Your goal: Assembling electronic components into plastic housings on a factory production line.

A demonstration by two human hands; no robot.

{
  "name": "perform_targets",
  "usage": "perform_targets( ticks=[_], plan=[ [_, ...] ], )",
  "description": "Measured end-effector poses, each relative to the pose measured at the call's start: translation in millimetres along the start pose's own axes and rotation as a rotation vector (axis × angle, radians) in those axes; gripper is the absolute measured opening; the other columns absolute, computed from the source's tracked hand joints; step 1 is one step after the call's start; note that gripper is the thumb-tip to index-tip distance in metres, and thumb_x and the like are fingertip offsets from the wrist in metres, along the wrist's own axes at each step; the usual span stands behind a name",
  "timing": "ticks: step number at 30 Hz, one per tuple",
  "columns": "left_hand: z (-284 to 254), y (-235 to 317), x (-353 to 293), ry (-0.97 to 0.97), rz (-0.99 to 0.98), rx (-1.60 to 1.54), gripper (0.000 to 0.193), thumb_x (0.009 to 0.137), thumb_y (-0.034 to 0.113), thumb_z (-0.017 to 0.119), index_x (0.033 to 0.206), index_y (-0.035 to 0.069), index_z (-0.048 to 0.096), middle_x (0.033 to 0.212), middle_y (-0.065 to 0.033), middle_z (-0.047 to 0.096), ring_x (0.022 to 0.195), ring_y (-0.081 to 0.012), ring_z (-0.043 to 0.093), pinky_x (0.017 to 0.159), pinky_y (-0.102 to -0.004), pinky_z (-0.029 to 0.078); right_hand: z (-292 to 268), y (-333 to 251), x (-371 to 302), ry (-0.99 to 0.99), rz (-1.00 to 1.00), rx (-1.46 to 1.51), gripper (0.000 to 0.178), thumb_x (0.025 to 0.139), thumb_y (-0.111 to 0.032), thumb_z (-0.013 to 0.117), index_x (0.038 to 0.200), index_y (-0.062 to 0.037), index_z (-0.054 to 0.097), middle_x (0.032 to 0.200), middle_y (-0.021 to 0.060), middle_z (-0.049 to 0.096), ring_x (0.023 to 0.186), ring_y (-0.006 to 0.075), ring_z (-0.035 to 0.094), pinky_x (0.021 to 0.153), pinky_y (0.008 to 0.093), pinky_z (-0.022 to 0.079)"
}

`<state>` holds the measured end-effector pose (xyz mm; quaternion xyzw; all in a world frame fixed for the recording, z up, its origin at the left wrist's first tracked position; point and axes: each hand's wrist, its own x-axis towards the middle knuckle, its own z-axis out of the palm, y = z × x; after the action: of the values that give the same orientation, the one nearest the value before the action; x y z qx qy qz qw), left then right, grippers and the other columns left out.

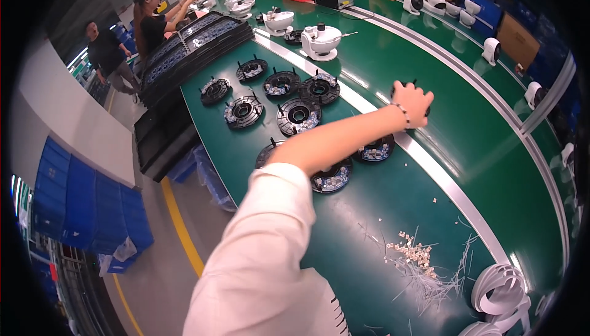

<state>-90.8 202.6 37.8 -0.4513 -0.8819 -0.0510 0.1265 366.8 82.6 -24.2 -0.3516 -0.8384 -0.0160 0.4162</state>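
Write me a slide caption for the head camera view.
A left hand stretches out beside round black parts on a green workbench, pale scraps lying nearby.

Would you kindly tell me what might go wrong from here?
With the left hand stretched out, its forearm passes over black round parts and could knock one. Small pale pieces and thin strands lying loose on the green table might get into those parts.

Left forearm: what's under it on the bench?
Partly covered black discs show along the edges of the left forearm, some with circuit boards. Their covered portions, and anything wholly beneath, are hidden.
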Motion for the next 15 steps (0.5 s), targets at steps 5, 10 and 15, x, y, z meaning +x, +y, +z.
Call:
perform_targets(
  ticks=[5, 10, 15],
  plan=[
    [-94.4, -75.3, -97.7, 0.425, 0.034, -0.042, 0.067, 0.059, 0.028, 0.068, 0.118, 0.012, 0.04, 0.093, -0.0122, 0.058, 0.086, -0.0313, 0.056, 0.074, -0.0413, 0.043, 6.8, -9.7, 8.9, 0.055, 0.04, 0.047, 0.016, 0.077, -0.016, 0.053, 0.087, -0.0052, 0.06, 0.115, 0.0264, 0.047, 0.111, 0.0436, 0.039, 0.089, 0.055, 0.031],
    [-135.7, -158.4, -248.1, 0.618, -0.304, 0.121, 0.053, 0.058, 0.025, 0.069, 0.106, 0.007, 0.053, 0.097, -0.0098, 0.058, 0.088, -0.0266, 0.055, 0.075, -0.0367, 0.044, 3.1, -21.5, 8.3, 0.039, 0.104, 0.05, 0.016, 0.076, -0.018, 0.054, 0.083, -0.0057, 0.062, 0.114, 0.0257, 0.049, 0.11, 0.0427, 0.04, 0.089, 0.0541, 0.031],
    [-95.1, -160.2, -357.4, 0.293, -0.547, 0.145, 0.045, 0.056, 0.031, 0.069, 0.094, 0.009, 0.057, 0.094, -0.0068, 0.059, 0.087, -0.0251, 0.054, 0.069, -0.0374, 0.042, 4.7, -18.2, 11.6, -0.002, 0.017, 0.049, 0.02, 0.074, -0.019, 0.055, 0.09, -0.008, 0.062, 0.116, 0.0252, 0.048, 0.11, 0.0426, 0.041, 0.089, 0.0534, 0.033]
  ],
)
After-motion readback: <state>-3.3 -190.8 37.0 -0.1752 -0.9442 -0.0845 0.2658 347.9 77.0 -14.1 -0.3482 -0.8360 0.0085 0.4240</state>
